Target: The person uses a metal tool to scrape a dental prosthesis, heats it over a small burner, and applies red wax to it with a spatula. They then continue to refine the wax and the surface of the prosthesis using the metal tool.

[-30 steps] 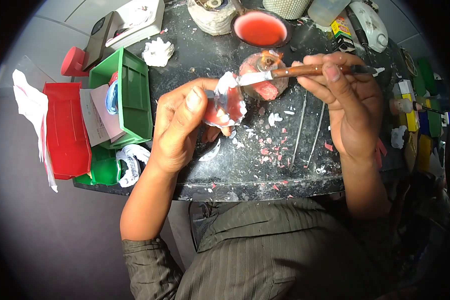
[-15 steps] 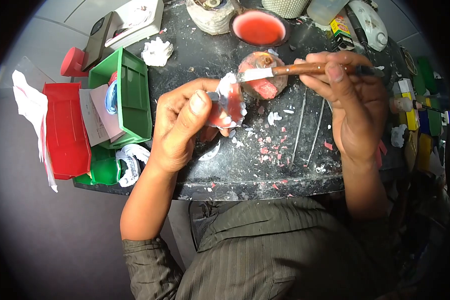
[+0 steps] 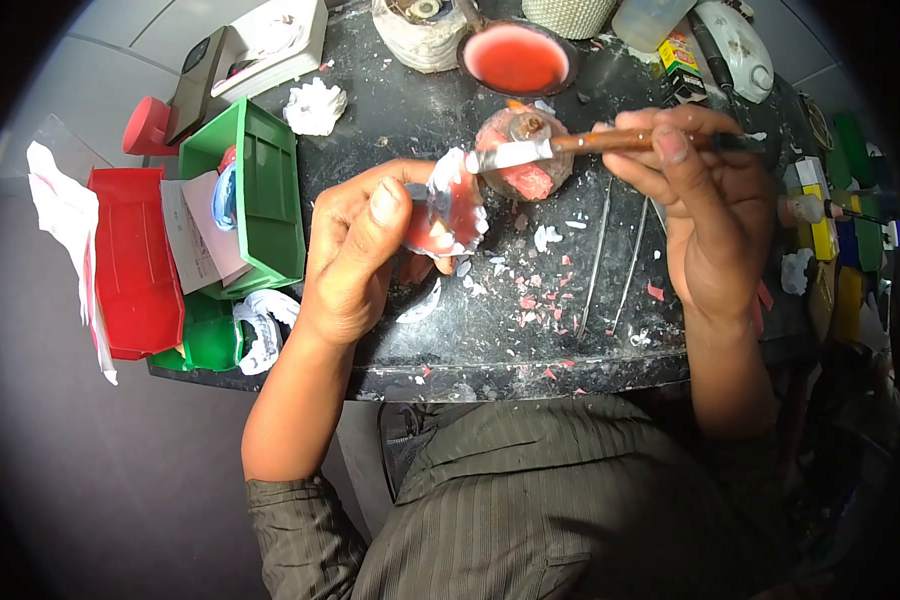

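Observation:
My left hand (image 3: 355,235) is closed around a red and whitish dental wax piece (image 3: 453,220) with a ragged white edge, the thumb on its near side; the fingers beneath are mostly hidden. In my right hand (image 3: 710,200) is a wooden-handled knife (image 3: 620,140), gripped between thumb and fingers. Its white-smeared blade (image 3: 510,154) points left, and the tip meets or nearly meets the piece's upper right edge. Just behind the blade stands a rounded, pink-crusted glass burner (image 3: 530,182) with a brownish top, partly covered by the knife.
A pan of red wax (image 3: 518,58) lies at the back. Green bin (image 3: 273,200), red bin (image 3: 135,265) and a white dental impression (image 3: 260,335) are left. Two thin metal tools (image 3: 596,260) lie among pink and white scraps. Crumpled tissue (image 3: 315,106) sits behind my left hand.
The wax piece has tilted slightly in my left hand, showing more of its red face. The knife tip has shifted a little left and down along its edge.

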Demonstrator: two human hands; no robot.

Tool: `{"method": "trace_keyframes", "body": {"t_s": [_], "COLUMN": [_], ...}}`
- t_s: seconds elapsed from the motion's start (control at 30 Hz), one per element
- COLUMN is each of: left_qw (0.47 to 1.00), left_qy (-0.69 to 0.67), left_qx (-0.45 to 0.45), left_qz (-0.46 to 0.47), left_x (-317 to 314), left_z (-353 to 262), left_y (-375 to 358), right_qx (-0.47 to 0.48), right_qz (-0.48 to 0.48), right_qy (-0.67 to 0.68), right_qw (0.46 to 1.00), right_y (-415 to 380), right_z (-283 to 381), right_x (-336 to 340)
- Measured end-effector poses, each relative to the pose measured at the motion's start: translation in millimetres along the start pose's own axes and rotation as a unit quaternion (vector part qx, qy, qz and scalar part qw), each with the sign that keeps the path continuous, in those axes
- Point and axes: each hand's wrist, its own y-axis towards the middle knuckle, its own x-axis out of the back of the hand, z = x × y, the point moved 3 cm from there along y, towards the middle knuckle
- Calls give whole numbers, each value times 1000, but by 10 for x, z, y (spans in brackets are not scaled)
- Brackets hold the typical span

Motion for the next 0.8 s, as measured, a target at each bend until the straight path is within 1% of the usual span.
{"method": "trace_keyframes", "body": {"t_s": [0.07,0.2,0.27,0.37,0.47,0.6,0.67,0.8], "left_qw": [1000,1000,993,992,992,988,986,986], "left_qy": [-13,-21,-107,-103,-105,-125,-136,-127], "left_qx": [3,-3,-51,-68,-70,-84,-86,-100], "left_qz": [-21,-18,-12,-8,20,18,37,32], "left_x": [-2,13,1,5,43,6,12,-12], "left_z": [8,25,17,24,34,-4,-1,3], "left_y": [-4,-6,-4,1,6,9,7,9], "right_qx": [-28,-27,-29,-32,-33,-34,-33,-31], "right_qz": [21,10,-41,-65,-59,-37,-28,-13], "right_qy": [23,32,51,45,36,14,14,16], "right_qw": [999,999,997,996,997,999,999,999], "right_y": [-21,44,94,136,144,141,146,142], "right_z": [-8,3,14,-24,-25,-38,-23,-20], "right_x": [1,140,241,337,329,369,354,343]}}
